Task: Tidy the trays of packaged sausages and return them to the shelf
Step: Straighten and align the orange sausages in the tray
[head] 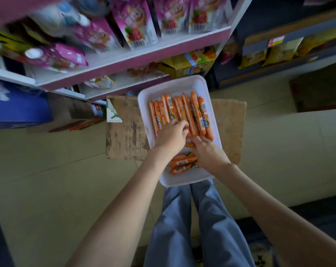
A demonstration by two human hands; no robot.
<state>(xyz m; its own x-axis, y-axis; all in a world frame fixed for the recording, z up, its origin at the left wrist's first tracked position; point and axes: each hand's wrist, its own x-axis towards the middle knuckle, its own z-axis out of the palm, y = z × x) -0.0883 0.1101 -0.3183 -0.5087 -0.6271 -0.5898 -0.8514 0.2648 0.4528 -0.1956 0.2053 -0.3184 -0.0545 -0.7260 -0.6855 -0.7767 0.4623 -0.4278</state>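
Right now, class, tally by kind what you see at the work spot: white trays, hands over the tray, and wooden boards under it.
White tray: 1
Hands: 2, the left hand and the right hand
Wooden board: 1
Total: 4

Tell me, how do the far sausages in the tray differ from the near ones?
The far sausages lie side by side, pointing away along the tray; the near sausages lie crosswise. The far sausages are many, the near sausages only a few. The left hand touches the far sausages; the right hand partly covers the near sausages. Both sets wear orange wrappers with barcode labels.
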